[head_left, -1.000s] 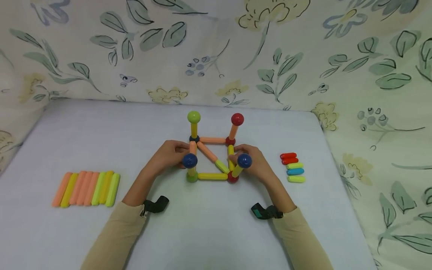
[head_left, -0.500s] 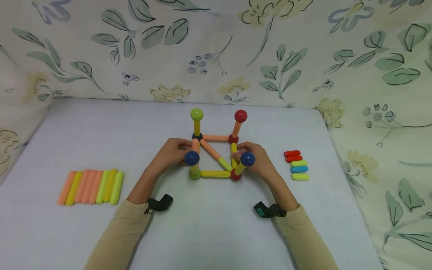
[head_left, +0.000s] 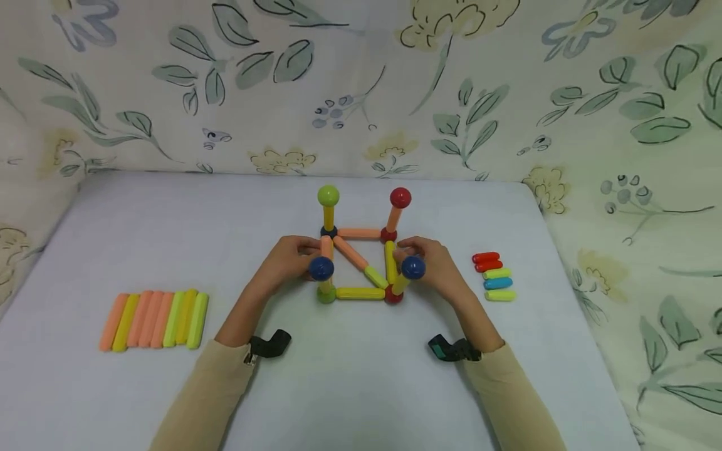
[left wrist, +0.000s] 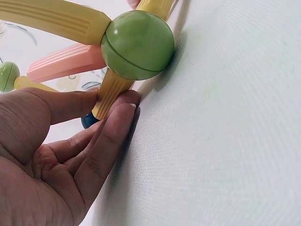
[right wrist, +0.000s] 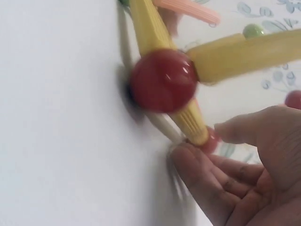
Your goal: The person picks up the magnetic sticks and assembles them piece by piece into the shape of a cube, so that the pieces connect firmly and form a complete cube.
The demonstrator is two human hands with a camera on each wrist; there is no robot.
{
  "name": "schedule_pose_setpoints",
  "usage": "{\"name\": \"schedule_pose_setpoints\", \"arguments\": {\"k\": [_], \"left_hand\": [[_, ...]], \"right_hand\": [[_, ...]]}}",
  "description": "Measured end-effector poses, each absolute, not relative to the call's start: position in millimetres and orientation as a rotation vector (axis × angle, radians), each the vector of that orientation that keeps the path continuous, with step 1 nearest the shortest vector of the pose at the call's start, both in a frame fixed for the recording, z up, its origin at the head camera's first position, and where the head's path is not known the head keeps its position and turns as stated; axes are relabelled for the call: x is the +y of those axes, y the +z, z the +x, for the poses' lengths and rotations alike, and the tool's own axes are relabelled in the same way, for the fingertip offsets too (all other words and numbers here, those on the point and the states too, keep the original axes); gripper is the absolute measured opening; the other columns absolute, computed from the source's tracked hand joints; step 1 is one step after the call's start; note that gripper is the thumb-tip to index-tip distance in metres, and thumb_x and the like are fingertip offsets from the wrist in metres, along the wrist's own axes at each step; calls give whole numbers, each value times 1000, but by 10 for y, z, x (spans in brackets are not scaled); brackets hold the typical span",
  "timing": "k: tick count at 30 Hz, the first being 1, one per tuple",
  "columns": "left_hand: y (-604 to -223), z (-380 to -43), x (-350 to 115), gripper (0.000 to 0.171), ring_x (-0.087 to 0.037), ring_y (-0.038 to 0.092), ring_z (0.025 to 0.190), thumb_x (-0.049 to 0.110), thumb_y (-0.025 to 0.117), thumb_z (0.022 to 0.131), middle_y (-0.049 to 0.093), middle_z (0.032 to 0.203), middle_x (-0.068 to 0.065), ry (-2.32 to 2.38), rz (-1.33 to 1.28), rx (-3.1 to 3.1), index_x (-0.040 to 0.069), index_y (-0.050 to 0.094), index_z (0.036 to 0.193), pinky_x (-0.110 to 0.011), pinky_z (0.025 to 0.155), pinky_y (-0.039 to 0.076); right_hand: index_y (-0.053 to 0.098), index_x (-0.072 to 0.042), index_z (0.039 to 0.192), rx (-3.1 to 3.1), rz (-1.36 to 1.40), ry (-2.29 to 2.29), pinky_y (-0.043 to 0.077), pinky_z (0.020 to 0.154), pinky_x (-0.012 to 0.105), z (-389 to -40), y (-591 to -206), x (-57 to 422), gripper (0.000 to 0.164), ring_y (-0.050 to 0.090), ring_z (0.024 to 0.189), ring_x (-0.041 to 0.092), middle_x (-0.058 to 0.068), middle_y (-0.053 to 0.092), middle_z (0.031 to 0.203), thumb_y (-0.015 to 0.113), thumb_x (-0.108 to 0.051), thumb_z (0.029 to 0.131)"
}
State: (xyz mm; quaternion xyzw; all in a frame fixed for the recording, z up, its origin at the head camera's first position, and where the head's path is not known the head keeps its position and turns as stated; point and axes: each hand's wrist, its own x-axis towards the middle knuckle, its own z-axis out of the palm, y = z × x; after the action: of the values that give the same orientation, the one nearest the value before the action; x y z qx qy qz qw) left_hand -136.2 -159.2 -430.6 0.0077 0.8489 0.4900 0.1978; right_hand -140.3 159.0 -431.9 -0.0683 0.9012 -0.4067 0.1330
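Note:
A frame of magnetic rods and balls stands mid-table, with several upright posts topped by balls. At its left side my left hand pinches a yellow rod between thumb and fingers, just past the green corner ball. An orange-pink rod shows beside it; how it joins is unclear. On the other side my right hand has its thumb away from the right yellow rod. In the blurred right wrist view a fingertip lies by that rod's end, near a red ball.
A row of long orange, yellow and green rods lies on the left of the white table. Several short red, green and blue rods are at the right. A floral cloth hangs behind and along the right.
My right thumb, earlier over the right yellow rod, has drawn off it to the right. The left hand stays at the left rod. The whole view shifts slightly.

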Motion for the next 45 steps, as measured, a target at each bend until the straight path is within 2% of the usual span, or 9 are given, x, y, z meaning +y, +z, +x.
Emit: {"name": "schedule_pose_setpoints", "arguments": {"k": [4, 9, 13, 17, 21, 30, 33, 39, 45], "left_hand": [[-4368, -1324, -1591, 41, -34, 61, 126, 22, 64, 105, 71, 130, -21, 1362, 25, 2378, -2, 66, 138, -42, 99, 52], [-4362, -1342, -1577, 41, -33, 62, 125, 24, 64, 104, 73, 127, -20, 1362, 35, 2408, -1, 67, 137, -45, 100, 51], [-4345, -1365, -1587, 41, -34, 62, 126, 23, 64, 104, 72, 128, -20, 1346, 39, 2413, -1, 66, 138, -47, 102, 51], [-4336, -1382, -1593, 41, -35, 60, 130, 21, 63, 104, 72, 128, -20, 1341, 48, 2414, -2, 66, 138, -51, 108, 48], [-4337, -1396, -1587, 40, -34, 61, 127, 21, 63, 105, 72, 127, -20, 1352, 55, 2406, -2, 66, 138, -50, 106, 49], [-4356, -1404, -1615, 42, -35, 61, 127, 24, 63, 106, 71, 130, -21, 1349, 49, 2401, 0, 65, 139, -48, 103, 50], [-4357, -1405, -1623, 43, -35, 61, 126, 25, 63, 105, 71, 129, -20, 1360, 49, 2396, 0, 65, 140, -47, 102, 50], [-4346, -1405, -1605, 43, -37, 60, 130, 22, 63, 104, 72, 128, -21, 1360, 98, 2413, -3, 65, 139, -52, 109, 49], [-4338, -1386, -1608, 42, -35, 61, 128, 20, 62, 105, 72, 128, -20, 1369, 53, 2398, -1, 64, 140, -48, 106, 49]], "right_hand": [[68, -5, 135, 2685, -259, -1139, 61, 80, 38, -1369, -4253, 1762, 39, 68, 100, 31, 15, 73, 114, 68, -27, 104], [69, -3, 132, 2820, -330, -1061, 63, 83, 47, -1275, -4093, 2030, 33, 73, 101, 33, 15, 75, 110, 68, -20, 104], [72, -1, 127, 2936, -349, -1031, 61, 82, 51, -1131, -4027, 2222, 28, 74, 95, 31, 14, 77, 105, 69, -16, 103], [73, 0, 121, 3047, -415, -985, 64, 78, 48, -951, -4042, 2441, 24, 74, 90, 27, 13, 76, 106, 73, -9, 98], [74, -1, 117, 3131, -430, -880, 62, 78, 44, -774, -4101, 2667, 25, 73, 92, 27, 12, 74, 109, 78, -4, 92], [76, -2, 111, 3191, -353, -698, 58, 78, 58, -503, -4318, 2872, 26, 66, 102, 38, 17, 72, 110, 81, -1, 86], [76, -3, 113, 3195, -354, -689, 59, 79, 60, -456, -4326, 2884, 30, 65, 102, 40, 19, 72, 111, 83, 0, 83], [74, 0, 119, 3159, -352, -638, 58, 84, 63, -373, -4276, 2928, 42, 62, 107, 44, 23, 70, 117, 82, 10, 80], [76, 1, 115, 3173, -362, -553, 58, 84, 63, -380, -4257, 2935, 41, 65, 106, 46, 24, 72, 115, 87, 10, 76]]}}
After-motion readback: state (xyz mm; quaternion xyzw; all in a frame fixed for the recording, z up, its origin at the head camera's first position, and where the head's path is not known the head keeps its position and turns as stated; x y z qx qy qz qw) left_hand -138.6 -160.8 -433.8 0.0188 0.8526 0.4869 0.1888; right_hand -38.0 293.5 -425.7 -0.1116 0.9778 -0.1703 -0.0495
